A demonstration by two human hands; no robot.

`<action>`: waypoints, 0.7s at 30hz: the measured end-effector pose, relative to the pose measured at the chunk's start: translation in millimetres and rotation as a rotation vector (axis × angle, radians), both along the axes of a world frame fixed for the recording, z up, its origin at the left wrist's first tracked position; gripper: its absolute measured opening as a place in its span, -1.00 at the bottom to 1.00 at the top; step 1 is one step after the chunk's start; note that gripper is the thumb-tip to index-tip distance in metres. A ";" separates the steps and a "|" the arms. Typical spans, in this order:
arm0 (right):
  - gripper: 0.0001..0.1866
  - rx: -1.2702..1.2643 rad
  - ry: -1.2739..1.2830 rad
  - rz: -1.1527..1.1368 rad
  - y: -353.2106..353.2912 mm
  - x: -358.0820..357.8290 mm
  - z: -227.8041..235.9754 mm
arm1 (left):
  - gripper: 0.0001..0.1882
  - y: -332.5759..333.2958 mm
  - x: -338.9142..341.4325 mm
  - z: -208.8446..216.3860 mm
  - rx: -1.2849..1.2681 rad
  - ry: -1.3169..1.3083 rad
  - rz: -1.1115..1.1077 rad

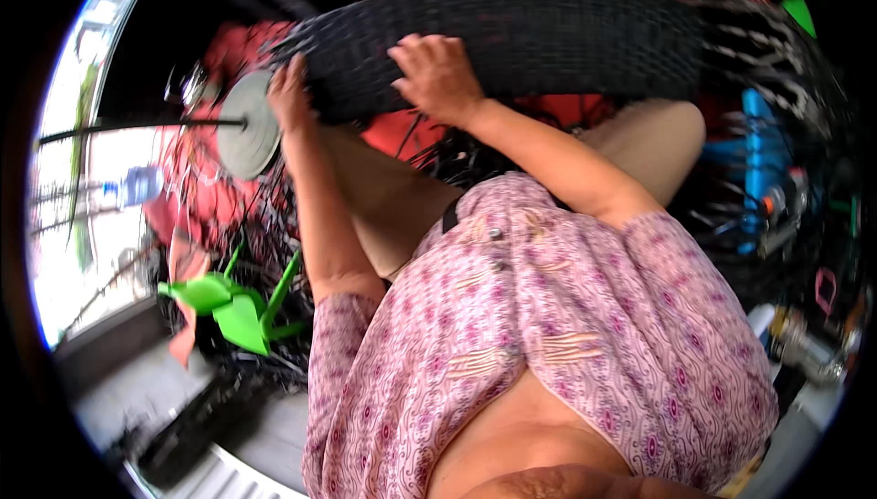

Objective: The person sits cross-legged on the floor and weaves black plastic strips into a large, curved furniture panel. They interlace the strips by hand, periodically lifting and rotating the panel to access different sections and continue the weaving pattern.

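Note:
A long, curved panel of woven black strips [548,37] lies across the far side of my lap, with loose strip ends at its left and right. My right hand [440,79] rests on the middle-left part of the weave, fingers apart and stretched out, gripping nothing. At the panel's left end is my left hand [290,97], its fingers drawn together around the edge near the loose strip ends. Blur hides exactly which strands they hold. Just left of that hand, close to it, stands a round grey-green disc [247,124] with a dark rod at its centre.
Black strips tangle over a red covering [393,133] around my legs. Bright green pieces [242,312] lie at the left. A blue frame-like object [755,170] stands at the right, with jars [808,348] below it. Part of a white slatted object [237,476] shows at the lower left.

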State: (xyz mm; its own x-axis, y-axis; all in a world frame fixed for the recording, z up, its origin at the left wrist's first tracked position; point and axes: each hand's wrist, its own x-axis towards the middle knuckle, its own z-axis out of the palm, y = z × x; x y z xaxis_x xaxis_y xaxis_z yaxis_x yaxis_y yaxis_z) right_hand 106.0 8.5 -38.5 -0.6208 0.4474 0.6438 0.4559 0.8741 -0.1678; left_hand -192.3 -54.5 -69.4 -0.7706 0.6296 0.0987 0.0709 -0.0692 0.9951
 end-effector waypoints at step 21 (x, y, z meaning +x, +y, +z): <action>-0.35 -0.046 0.088 -0.014 -0.4 18.4 3.3 | -0.73 -8.2 -63.2 -42.5 -0.255 1.429 0.262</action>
State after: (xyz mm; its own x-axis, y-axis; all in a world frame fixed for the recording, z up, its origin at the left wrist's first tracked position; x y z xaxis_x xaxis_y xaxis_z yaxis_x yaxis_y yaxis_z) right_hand 124.4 8.2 -35.2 -0.5559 0.4863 0.6741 0.4500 0.8579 -0.2479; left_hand -255.5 -62.7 -111.9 -0.2093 0.6072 0.7665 0.9633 0.2629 0.0547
